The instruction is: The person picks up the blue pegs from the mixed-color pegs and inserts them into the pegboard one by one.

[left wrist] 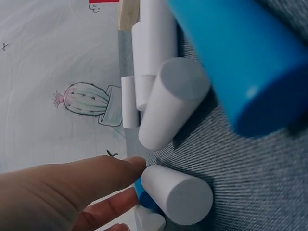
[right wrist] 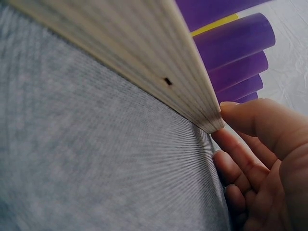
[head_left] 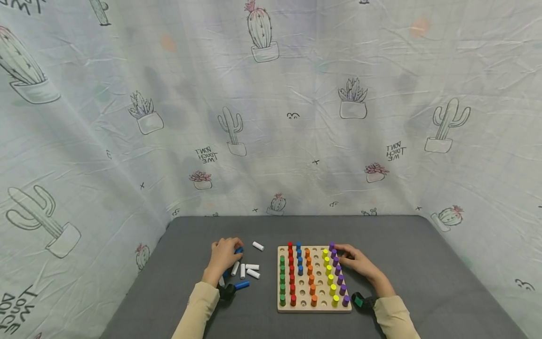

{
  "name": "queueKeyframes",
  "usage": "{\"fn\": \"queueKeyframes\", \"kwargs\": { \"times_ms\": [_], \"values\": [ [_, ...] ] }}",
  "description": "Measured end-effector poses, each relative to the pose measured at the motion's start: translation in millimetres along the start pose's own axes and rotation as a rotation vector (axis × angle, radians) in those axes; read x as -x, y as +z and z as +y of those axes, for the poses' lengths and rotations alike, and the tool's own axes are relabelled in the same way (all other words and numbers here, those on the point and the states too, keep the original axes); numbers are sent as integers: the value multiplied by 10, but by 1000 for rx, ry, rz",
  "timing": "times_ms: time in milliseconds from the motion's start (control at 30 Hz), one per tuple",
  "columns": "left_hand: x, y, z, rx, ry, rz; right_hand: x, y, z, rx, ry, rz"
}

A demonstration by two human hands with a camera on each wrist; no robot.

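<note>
My left hand [head_left: 224,256] is at the loose pegs left of the wooden pegboard [head_left: 288,310]. Its thumb and fingers pinch a blue peg [left wrist: 146,196], partly hidden behind a white peg [left wrist: 175,195] in the left wrist view. Across the board, my right hand [head_left: 360,262] holds the far right edge, thumb and fingertips touching the wood beside the purple pegs [right wrist: 236,41]. Upright in the board are columns of green [head_left: 282,279], red [head_left: 292,279], blue [head_left: 300,261], orange [head_left: 312,279], yellow [head_left: 330,279] and purple pegs. Bare holes show in the blue column's near part and between orange and yellow.
Several white pegs [head_left: 252,267] lie scattered between my left hand and the board, one white peg [head_left: 258,246] farther back. Another blue peg [head_left: 242,285] lies near the left wrist. Grey cloth [head_left: 262,325] covers the table; a cactus-print curtain [head_left: 271,141] hangs behind it.
</note>
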State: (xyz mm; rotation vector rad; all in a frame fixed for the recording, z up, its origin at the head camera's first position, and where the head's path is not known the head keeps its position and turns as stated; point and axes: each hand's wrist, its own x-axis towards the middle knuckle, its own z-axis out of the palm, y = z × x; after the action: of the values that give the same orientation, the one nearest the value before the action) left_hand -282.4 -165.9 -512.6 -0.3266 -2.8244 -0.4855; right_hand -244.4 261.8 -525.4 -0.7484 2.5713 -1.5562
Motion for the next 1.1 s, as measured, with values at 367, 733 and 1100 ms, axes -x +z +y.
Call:
{"fn": "queueKeyframes", "kwargs": {
  "times_ms": [367, 733, 1100],
  "values": [
    [-13, 41, 38, -35, 2, -2, -14, -6, -10, 2, 3, 3],
    [-4, 74, 57, 0, 15, 30, -7, -2, -29, 7, 11, 8],
    [-12, 62, 108, 52, 5, 41, -27, 7, 140, 34, 28, 10]
  ]
}}
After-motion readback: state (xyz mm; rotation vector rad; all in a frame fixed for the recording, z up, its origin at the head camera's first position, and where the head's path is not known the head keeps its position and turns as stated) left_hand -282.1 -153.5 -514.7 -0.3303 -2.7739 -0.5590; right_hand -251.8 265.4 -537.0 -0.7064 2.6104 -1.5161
